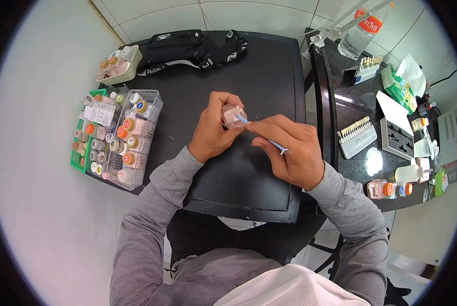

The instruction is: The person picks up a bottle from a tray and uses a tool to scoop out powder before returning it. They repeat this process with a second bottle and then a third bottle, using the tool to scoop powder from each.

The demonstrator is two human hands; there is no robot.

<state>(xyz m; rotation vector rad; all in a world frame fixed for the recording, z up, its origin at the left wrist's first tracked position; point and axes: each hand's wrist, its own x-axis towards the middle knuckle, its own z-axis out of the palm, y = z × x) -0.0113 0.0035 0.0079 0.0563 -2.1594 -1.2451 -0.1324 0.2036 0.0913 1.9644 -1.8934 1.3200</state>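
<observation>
My left hand [210,125] is closed around a small clear jar [230,115] with pale pinkish contents, holding it tilted above the black table [228,173]. Its mouth faces toward my right hand [296,152]. In that hand I grip a thin light-blue plastic stick [277,146] with a small crosspiece near its rear end. The front end of the stick reaches the jar's mouth; how deep it goes inside cannot be made out. My right fingertips are close beside the jar's rim.
A clear basket [156,108] and a green basket [74,158] full of small jars stand at left. Behind them are a cream basket [131,70] and a black bag [175,51]. The right counter bears tooth shade guides [358,138], a water bottle [358,41] and more jars [379,189].
</observation>
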